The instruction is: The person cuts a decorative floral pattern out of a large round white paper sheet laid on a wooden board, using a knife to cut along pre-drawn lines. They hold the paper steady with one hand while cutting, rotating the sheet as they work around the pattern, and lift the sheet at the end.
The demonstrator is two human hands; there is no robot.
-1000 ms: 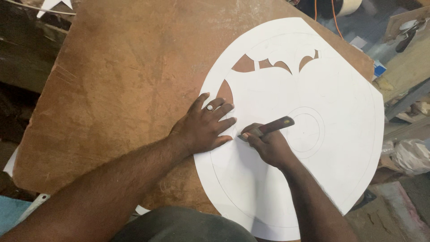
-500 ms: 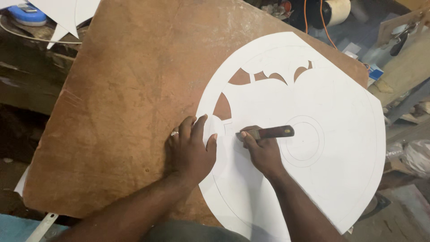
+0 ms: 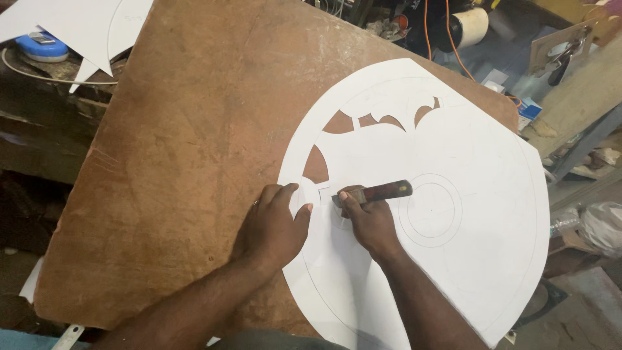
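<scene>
The left hand (image 3: 272,227) now lies flatter, nearer the edge of the white sheet (image 3: 466,259), its fingers closed together instead of splayed as a second ago; the right hand (image 3: 369,223) turns the dark-handled knife (image 3: 374,192) from tilted to nearly level; a fresh curved cut opens beside the thumb; the view shifts left.

Brown board (image 3: 175,162) is lying as the bench top, scuffed and stained, under even light. Orange cable (image 3: 447,52) and a pale roll (image 3: 472,27) are sitting beyond its far edge. Blue round tin (image 3: 40,46) is resting on the dark shelf at upper left. Dusty floor (image 3: 583,311) is showing lower right.
</scene>
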